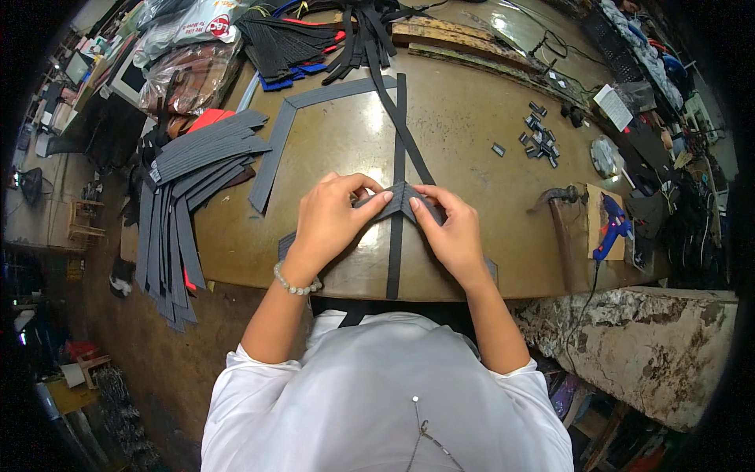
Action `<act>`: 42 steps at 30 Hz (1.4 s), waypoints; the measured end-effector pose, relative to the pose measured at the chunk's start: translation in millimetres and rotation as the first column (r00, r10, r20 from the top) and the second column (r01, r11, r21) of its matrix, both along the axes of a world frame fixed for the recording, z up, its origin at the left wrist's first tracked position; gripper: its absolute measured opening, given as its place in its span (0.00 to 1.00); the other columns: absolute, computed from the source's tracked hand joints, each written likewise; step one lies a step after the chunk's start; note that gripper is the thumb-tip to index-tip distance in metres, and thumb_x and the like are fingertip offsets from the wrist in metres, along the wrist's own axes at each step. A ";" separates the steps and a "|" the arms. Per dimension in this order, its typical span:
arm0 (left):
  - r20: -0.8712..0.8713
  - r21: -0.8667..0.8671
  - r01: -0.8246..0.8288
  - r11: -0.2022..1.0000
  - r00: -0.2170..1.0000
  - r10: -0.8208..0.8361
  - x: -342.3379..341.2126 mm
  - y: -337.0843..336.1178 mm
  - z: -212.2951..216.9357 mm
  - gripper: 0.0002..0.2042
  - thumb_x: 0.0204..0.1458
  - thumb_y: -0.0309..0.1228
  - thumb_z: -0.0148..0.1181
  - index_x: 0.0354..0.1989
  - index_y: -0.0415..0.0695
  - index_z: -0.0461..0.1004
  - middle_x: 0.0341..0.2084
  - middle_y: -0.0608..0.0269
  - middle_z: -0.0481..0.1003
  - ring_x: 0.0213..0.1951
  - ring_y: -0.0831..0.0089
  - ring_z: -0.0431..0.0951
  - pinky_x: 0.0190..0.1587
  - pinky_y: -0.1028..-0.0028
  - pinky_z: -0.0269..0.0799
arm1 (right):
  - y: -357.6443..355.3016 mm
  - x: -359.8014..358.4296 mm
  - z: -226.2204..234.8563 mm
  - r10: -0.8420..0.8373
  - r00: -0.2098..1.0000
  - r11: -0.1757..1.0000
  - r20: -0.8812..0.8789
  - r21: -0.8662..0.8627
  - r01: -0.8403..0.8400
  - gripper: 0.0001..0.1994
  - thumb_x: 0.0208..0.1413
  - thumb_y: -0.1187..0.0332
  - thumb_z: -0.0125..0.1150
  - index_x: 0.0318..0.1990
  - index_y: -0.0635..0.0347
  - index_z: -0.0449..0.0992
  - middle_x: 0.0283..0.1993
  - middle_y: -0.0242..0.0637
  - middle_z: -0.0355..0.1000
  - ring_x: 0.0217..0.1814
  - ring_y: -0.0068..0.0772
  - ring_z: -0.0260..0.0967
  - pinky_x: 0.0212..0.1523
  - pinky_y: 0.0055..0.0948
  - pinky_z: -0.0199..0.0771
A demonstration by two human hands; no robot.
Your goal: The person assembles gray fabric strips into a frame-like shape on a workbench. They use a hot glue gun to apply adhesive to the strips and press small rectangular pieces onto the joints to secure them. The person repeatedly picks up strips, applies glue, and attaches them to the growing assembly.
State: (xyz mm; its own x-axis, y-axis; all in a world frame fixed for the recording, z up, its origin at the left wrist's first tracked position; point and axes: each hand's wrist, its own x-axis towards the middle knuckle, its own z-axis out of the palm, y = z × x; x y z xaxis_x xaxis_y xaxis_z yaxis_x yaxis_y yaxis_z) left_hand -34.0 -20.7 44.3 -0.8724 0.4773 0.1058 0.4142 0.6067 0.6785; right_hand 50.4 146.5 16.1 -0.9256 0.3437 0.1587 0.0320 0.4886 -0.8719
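Note:
Both hands pinch a dark grey ribbed strap [402, 195] at its angled middle, where two lengths meet in a peak. My left hand [334, 220] has thumb and fingers closed on the left side of that peak. Opposite it, my right hand [452, 232] grips the right side the same way. The strap's ends run down under the hands and are partly hidden. Beneath it a narrow black strap [394, 271] lies straight up the table, crossed by a slanting black strap [410, 145]. Beyond my left hand lies a bent grey strap [283, 130].
A pile of grey straps [208, 161] hangs over the table's left edge. Small dark metal clips [540, 143] lie scattered at right. Near them are a hammer [561, 216] and a blue glue gun [613, 228]. Black straps [287, 43] and plastic-wrapped bundles [193, 75] fill the far left.

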 end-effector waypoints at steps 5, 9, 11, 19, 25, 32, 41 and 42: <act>0.023 -0.004 -0.051 0.999 0.998 0.051 0.7 2.0 -17.8 0.11 0.47 0.41 0.70 0.28 0.47 0.82 0.21 0.65 0.77 0.28 0.70 0.74 0.32 0.71 0.70 | 6.4 -0.5 -16.9 0.038 0.998 0.987 -0.054 0.156 -0.030 0.10 0.56 0.68 0.62 0.42 0.63 0.80 0.38 0.43 0.76 0.43 0.46 0.71 0.48 0.38 0.68; 0.008 -0.038 -0.064 0.997 0.998 0.065 2.3 2.5 -21.8 0.11 0.46 0.41 0.70 0.28 0.47 0.81 0.20 0.66 0.77 0.28 0.70 0.74 0.31 0.70 0.69 | 3.8 -3.6 -18.0 0.036 0.999 0.970 -0.034 0.243 -0.027 0.10 0.56 0.68 0.62 0.43 0.61 0.79 0.39 0.42 0.74 0.45 0.45 0.69 0.49 0.38 0.65; -0.018 -0.038 -0.069 0.997 0.997 0.069 2.6 2.8 -24.5 0.10 0.46 0.40 0.71 0.28 0.47 0.81 0.20 0.66 0.76 0.28 0.70 0.74 0.31 0.70 0.69 | 3.2 -3.3 -22.9 0.037 0.999 0.953 -0.012 0.300 -0.031 0.10 0.56 0.67 0.62 0.44 0.60 0.79 0.39 0.41 0.73 0.45 0.43 0.68 0.48 0.37 0.64; -0.299 -0.003 -0.059 0.998 0.953 0.056 8.0 6.5 -32.9 0.07 0.47 0.35 0.69 0.33 0.49 0.81 0.28 0.66 0.76 0.30 0.67 0.75 0.32 0.69 0.71 | -5.3 -1.9 -21.8 0.062 0.998 0.838 -0.018 0.544 -0.042 0.11 0.55 0.68 0.61 0.46 0.55 0.79 0.42 0.34 0.70 0.44 0.40 0.66 0.44 0.39 0.63; -0.219 0.055 0.124 0.991 0.970 -0.110 10.3 8.0 -37.5 0.06 0.51 0.26 0.63 0.37 0.50 0.81 0.31 0.64 0.74 0.35 0.63 0.77 0.36 0.67 0.73 | 13.9 -10.7 -2.1 0.106 0.994 0.823 -0.009 0.561 -0.083 0.11 0.56 0.69 0.60 0.45 0.57 0.80 0.47 0.38 0.70 0.50 0.44 0.65 0.53 0.42 0.62; -0.146 0.071 0.125 0.990 0.983 -0.113 8.3 6.2 -40.8 0.07 0.50 0.26 0.63 0.37 0.49 0.82 0.32 0.63 0.74 0.35 0.63 0.77 0.37 0.68 0.73 | 83.2 -45.5 -30.8 -0.030 0.996 0.794 0.088 0.607 -0.030 0.13 0.55 0.69 0.61 0.46 0.65 0.78 0.42 0.48 0.72 0.44 0.49 0.69 0.49 0.41 0.71; -0.251 0.006 0.074 0.997 0.966 -0.070 23.2 -12.4 -28.8 0.08 0.50 0.28 0.64 0.40 0.48 0.82 0.35 0.64 0.75 0.37 0.64 0.75 0.38 0.68 0.72 | 156.2 81.8 -2.2 -0.583 0.619 0.527 -0.527 0.334 0.781 0.15 0.56 0.64 0.67 0.44 0.67 0.77 0.39 0.37 0.74 0.38 0.28 0.69 0.41 0.31 0.72; -0.225 -0.003 0.077 0.997 0.971 -0.076 24.5 -16.0 -28.6 0.08 0.51 0.28 0.64 0.40 0.48 0.82 0.36 0.64 0.75 0.37 0.64 0.74 0.38 0.68 0.72 | 174.6 115.8 -7.4 -0.691 0.427 0.466 -0.583 0.093 0.880 0.18 0.55 0.60 0.69 0.39 0.68 0.73 0.42 0.42 0.70 0.44 0.35 0.67 0.47 0.35 0.70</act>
State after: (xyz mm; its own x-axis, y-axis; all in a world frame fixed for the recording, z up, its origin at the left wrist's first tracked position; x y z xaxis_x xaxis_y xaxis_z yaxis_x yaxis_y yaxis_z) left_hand -9.5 -36.7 15.7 -0.7867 0.5407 0.2979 0.6016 0.5633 0.5664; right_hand 166.2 321.1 8.8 -0.0598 0.7123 0.6994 0.2628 0.6871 -0.6773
